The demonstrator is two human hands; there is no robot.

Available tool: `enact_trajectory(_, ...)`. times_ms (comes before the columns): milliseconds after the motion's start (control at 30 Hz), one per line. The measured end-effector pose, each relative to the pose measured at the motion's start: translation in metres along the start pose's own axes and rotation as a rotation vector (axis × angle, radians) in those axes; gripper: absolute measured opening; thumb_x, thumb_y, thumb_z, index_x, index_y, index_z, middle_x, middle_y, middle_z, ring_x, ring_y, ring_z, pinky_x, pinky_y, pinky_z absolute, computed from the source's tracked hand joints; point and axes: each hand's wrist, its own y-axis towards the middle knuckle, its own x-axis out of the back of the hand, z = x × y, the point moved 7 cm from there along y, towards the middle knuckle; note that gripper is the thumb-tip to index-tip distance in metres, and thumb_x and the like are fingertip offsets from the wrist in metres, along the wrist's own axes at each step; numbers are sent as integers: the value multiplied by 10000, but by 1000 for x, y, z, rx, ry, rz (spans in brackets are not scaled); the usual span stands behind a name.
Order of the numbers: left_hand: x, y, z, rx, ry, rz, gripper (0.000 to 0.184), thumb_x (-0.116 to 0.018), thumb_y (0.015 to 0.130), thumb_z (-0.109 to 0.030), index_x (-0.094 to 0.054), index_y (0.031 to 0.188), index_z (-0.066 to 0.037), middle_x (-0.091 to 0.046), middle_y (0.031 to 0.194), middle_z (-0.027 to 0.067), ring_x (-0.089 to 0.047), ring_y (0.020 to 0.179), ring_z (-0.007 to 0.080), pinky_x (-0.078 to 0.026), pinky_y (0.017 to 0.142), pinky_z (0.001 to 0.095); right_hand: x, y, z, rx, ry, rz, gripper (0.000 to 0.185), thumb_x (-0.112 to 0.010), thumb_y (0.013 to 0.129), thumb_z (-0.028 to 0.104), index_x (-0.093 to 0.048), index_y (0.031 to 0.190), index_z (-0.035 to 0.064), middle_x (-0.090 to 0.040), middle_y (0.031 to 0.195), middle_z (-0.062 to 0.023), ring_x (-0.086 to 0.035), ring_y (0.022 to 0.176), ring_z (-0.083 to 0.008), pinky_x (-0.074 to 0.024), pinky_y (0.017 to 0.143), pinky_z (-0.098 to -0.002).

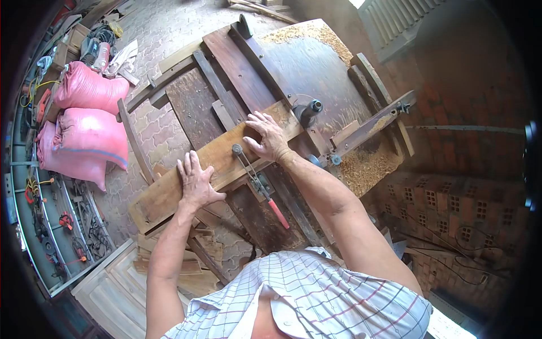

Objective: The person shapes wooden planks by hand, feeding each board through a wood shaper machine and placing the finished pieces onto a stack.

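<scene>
A long wooden board (pixel 164 198) lies slantwise across the woodworking machine. My left hand (pixel 196 182) rests on its left half, fingers spread and thumb apart. Farther along the same board, my right hand (pixel 267 137) presses flat with its fingers stretched out. Between the hands, a toggle clamp with a red handle (pixel 278 213) has its round pad (pixel 236 149) on the board's face. Just past the board's far right end stands a dark upright spindle (pixel 309 112), a short way from my right hand.
Wood shavings (pixel 367 169) lie on the machine table (pixel 305 62), with a wooden fence bar (pixel 375 127) on its right. Pink sacks (pixel 90 133) and a tool rack (pixel 56 226) stand at left. Hollow bricks (pixel 446 203) are stacked at right; wood panels (pixel 113 288) lie below left.
</scene>
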Motion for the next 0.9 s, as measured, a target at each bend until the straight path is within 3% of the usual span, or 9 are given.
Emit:
enact_trajectory(67,0,2,3,10,44,36,792,-902,513,-536,-758,1161,-104,-213,1620,396,-159,1531,549,-57,1250,693,-1,4,-1,-1,6,-3,534,-749,872,336,-686,1298,20,-620,1453,-190,-485,1453,-356,-352,1229,-463)
enact_trajectory(633,9,9,21,2,20,-44,783,-908,516,-530,-742,1141,-87,-236,1587,441,-176,1513,595,-76,1237,716,-8,18,-2,35,-6,-37,476,-755,870,353,-709,1223,37,-616,1445,-201,-498,1421,-394,-380,1201,-478)
enact_trajectory(900,17,8,15,-7,48,26,820,-897,507,-565,-738,1167,-105,-232,1583,446,-169,1507,600,-83,1232,727,-13,22,-3,56,-7,-32,484,-748,877,359,-700,1238,40,-615,1445,-206,-492,1426,-399,-373,1204,-492)
